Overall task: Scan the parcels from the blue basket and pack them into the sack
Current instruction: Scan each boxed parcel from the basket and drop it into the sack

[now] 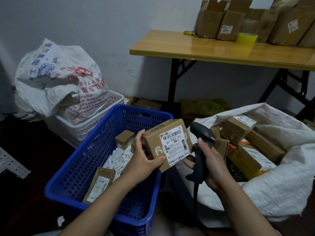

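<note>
The left hand (144, 160) holds a box (153, 142). Its fingers (138, 137) curl tight round the box's left side, and the thumb lies along the bottom edge. The right hand (211, 166) holds a black scanner (202, 133). Those fingers wrap all the way round the handle, with the thumb up the back. The scanner's head sits above the right fingers, just beside the box, and shows a small red light. The right fingertips are just under the box's lower right corner. I cannot tell if they touch it.

The box is brown card and is tilted. A white label with black bar codes and "507 P802" faces up.

The box is up in the air between the two hands, over the right rim of the blue basket (71, 169). Below and left of the left fingers, the basket holds a small brown parcel (124, 137), a flat one (100, 184) and white packets (119, 159), with blue floor showing between them.

Right of the right fingers the white sack (289, 176) lies wide open, with brown parcels (245, 160) piled inside. Its near edge is folded down low beside the right wrist.
</note>
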